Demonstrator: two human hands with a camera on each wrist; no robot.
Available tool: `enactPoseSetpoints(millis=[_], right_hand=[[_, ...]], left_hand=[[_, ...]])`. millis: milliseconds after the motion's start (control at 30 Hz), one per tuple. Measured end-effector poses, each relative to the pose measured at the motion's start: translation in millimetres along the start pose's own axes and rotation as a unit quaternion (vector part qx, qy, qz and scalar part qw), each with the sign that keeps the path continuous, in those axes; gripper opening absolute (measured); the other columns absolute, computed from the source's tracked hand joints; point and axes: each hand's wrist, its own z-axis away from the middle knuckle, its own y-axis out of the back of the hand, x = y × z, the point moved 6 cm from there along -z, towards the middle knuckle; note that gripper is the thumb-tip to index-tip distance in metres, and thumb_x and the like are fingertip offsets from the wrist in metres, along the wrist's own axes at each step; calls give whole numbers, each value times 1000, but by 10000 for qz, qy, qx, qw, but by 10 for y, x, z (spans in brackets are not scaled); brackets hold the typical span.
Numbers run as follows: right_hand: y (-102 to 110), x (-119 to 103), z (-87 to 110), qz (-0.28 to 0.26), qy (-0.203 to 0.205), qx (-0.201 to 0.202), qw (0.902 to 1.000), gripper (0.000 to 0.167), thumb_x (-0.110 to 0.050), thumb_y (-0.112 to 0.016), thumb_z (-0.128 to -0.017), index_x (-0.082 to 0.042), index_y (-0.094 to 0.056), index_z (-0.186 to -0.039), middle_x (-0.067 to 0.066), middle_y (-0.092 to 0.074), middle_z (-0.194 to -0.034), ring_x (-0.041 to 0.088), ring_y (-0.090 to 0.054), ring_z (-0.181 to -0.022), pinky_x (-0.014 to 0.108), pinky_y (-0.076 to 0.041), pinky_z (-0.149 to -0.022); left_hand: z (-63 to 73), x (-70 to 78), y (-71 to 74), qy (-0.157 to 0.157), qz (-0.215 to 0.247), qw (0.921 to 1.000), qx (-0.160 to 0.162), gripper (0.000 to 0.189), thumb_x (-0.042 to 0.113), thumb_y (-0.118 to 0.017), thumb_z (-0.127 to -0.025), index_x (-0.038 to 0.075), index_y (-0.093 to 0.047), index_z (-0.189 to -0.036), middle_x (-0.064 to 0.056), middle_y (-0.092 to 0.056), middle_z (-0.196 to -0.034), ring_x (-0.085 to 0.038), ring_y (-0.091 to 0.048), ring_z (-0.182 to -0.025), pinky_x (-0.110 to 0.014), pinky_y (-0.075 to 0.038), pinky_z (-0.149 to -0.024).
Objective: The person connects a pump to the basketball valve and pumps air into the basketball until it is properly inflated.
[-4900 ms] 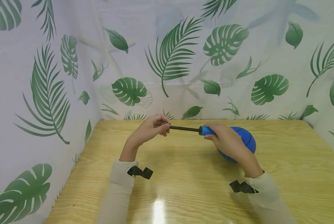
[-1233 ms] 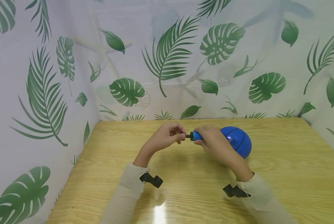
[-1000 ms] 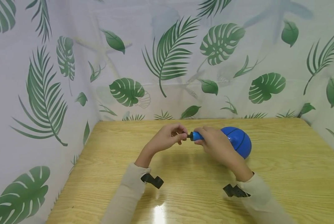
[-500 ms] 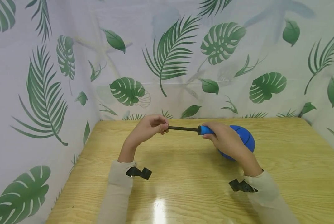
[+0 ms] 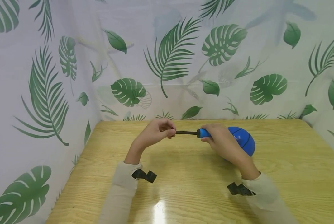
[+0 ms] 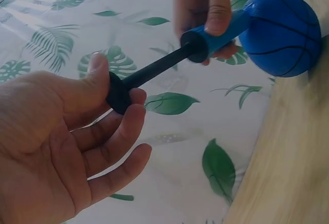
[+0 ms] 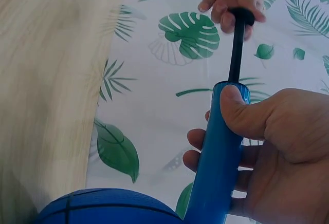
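Observation:
A small hand pump (image 7: pixel 216 152) has a blue barrel and a black rod that is partly pulled out. My right hand (image 5: pixel 224 141) grips the barrel, thumb along its side. With thumb and fingers my left hand (image 5: pixel 157 133) pinches the black end knob (image 6: pixel 118 94) of the rod. The blue ball (image 5: pixel 244 141) with black lines rests on the table at the barrel's far end, partly hidden behind my right hand. In the left wrist view the barrel reaches up to the ball; the exact join is too blurred to tell.
Both hands are above a wooden table (image 5: pixel 183 186). Behind and to the left hangs a white cloth (image 5: pixel 181 102) printed with green leaves. Black wrist mounts (image 5: pixel 144 175) stick out from both sleeves.
The rod was nearly all in about a second ago, then was drawn out long to the left. Now it is somewhat shorter again, with my left hand nearer the barrel.

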Motion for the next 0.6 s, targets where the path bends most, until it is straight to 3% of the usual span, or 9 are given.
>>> enactPoseSetpoints(millis=[333,600], right_hand=[[-126,-203,20,238,382,82,9990,29,-13,-73,-95,0,-66,-119,9,-66,-95,22,-60,-83,38,-51,-73],[-120,-185,16,285,379,76,9988,28,-15,-73,-95,-3,-66,-120,6,-65,-93,18,-58,-79,35,-49,-71]], left_hand=[[-118,-1,-386,-115,83,9991,-400,8,7,-63,-101,0,-65,-104,-14,-66,-93,-21,-66,-78,-26,-57,-72],[-142,3,-439,-145,62,9986,-506,10,9,-61,-102,0,-65,-106,-16,-66,-97,-14,-65,-79,-28,-60,-73]])
